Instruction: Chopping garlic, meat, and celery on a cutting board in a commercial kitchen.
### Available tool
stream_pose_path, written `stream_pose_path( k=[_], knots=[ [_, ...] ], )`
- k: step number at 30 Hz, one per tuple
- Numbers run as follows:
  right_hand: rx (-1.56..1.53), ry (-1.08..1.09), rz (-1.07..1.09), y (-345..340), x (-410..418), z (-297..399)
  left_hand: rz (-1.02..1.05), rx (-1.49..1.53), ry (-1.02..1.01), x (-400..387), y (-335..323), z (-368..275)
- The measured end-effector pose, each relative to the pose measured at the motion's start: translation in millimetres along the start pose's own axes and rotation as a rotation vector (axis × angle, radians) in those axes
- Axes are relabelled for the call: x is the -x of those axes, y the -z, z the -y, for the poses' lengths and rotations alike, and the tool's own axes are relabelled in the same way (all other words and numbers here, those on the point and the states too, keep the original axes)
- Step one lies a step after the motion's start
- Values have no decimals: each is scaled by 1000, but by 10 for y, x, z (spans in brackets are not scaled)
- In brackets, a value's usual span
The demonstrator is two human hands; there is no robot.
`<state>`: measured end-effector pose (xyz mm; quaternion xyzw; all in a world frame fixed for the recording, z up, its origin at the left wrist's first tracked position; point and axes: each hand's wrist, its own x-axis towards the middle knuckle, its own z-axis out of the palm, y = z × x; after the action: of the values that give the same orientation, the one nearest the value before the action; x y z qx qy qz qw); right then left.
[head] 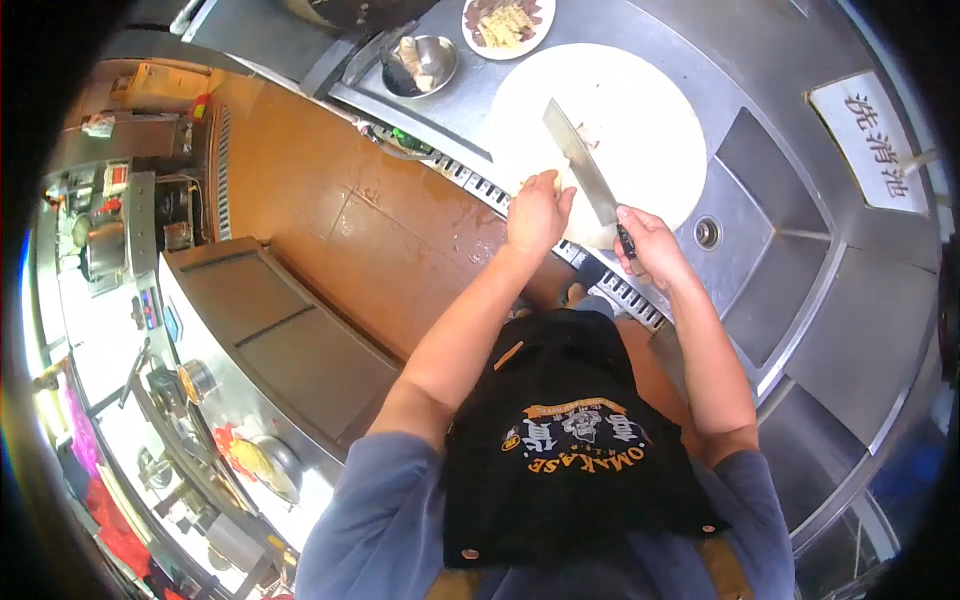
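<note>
My right hand [651, 244] grips the dark handle of a Chinese cleaver [581, 161], its broad steel blade slanting over a round white cutting board [660, 127]. At the board's near left edge, the bent fingers of my left hand [538, 214] hold a pale, yellowish piece of food [555, 166] beside the blade. My fingers cover most of that piece, so its exact kind is unclear. A few small reddish-brown scraps [589, 136] lie on the board just past the cleaver.
Behind the board stand a white plate [546, 16] of dark sliced meat topped with pale yellow strips, and a steel bowl [444, 56] holding a ginger-like root. To the right is a steel sink with a drain [707, 232]. A slotted floor grate [634, 298] runs below the counter.
</note>
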<state>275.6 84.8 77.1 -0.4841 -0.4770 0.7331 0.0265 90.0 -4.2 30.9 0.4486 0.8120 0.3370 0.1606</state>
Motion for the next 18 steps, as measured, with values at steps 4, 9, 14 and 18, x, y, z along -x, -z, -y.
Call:
stream_pose_path(
  k=[4,9,14,18],
  knots=[
    [104,21,-71,-158,123,-26,-29,49,-219,4,193,212],
    [932,380,-307,-468,501,-119,24,-8,-511,-106,176,380],
    [1146,301,-300,-529,654,-354,45,-28,-537,3,46,489],
    [1202,278,-326,-589,492,-395,-17,-3,-536,53,-39,516]
  ],
)
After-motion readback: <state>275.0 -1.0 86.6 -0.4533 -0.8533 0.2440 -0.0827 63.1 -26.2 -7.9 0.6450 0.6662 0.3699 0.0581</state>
